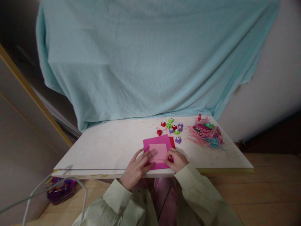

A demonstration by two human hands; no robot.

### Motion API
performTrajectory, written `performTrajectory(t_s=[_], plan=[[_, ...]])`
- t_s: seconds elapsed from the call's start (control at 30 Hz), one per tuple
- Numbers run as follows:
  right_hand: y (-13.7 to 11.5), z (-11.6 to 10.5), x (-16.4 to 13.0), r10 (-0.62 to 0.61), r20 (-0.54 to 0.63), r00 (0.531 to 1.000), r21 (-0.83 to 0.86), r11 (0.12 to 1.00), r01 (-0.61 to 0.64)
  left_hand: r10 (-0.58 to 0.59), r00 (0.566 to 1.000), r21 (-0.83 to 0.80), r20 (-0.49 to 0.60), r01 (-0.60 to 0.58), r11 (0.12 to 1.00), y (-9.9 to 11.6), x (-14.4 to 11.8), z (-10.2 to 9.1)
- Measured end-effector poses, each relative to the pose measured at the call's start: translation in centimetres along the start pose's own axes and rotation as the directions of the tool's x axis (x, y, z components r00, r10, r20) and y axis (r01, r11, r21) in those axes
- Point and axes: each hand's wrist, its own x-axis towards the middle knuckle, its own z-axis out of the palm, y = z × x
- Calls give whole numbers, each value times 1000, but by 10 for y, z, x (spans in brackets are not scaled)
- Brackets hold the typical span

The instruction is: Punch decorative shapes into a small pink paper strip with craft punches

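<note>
A stack of pink paper sheets [157, 145] lies near the front edge of the white table [110, 147], with a smaller light pink square [159, 150] on top and a red sheet edge [172, 142] showing on the right. My left hand [136, 168] rests flat with its fingers spread on the left part of the stack. My right hand [176, 159] sits at the right edge of the light pink square, fingers curled and pinching there. Whether it grips the sheet or a small tool, I cannot tell.
Several small red, green and purple paper punches [173, 128] are scattered behind the stack. A heap of punched pink and teal paper strips [208, 133] lies at the right. A light blue cloth [150, 62] hangs behind. A purple bag [60, 190] sits on the floor at left.
</note>
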Motion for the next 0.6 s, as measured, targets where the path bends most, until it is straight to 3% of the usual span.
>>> performTrajectory(t_s=[0.27,0.43,0.6], plan=[[0,0,1,4,6,1000,6,1000,-4,44,997,26,57,-46,999,-3,-7,-4],[-1,-1,1,2,1,1000,8,1000,-2,78,986,-1,148,-79,997,-7,-13,-11],[-2,-1,1,3,8,1000,-1,1000,-3,53,991,-79,122,-44,996,-11,-21,-3]])
